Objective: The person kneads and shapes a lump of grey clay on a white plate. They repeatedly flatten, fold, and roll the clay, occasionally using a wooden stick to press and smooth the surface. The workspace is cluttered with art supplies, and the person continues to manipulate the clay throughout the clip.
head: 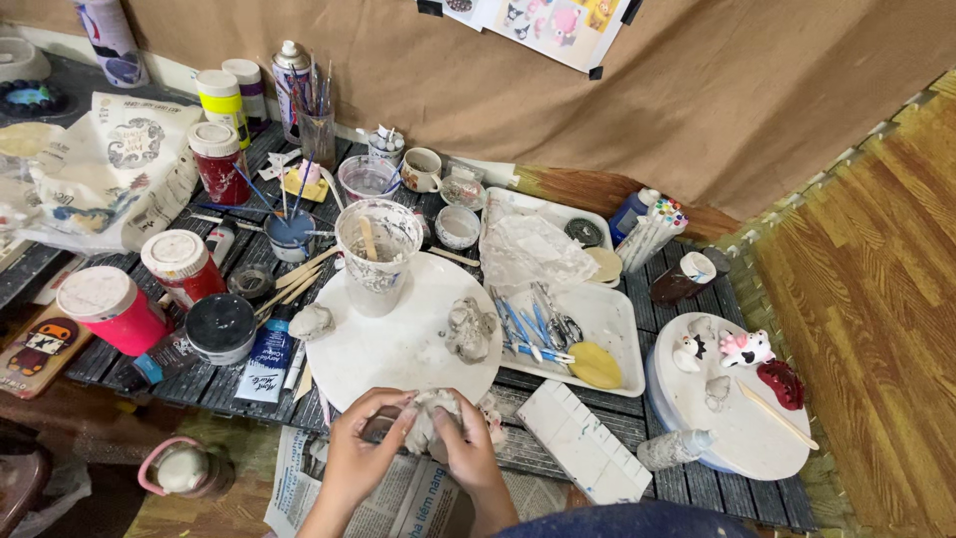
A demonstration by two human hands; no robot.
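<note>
Item: grey clay lump (430, 416), near edge of low table (637, 438). I see left hand (360, 458) and right hand (468, 453) clamped around it, fingers pressing both sides. Lump sits between palms, equally near each

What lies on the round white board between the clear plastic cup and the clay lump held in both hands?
In the head view, a small grey clay figure stands on the round white board, roughly between the clear plastic cup and the clay lump; otherwise bare board.

free: white round board (398, 344) front | blocked: cup (377, 254) behind
</note>
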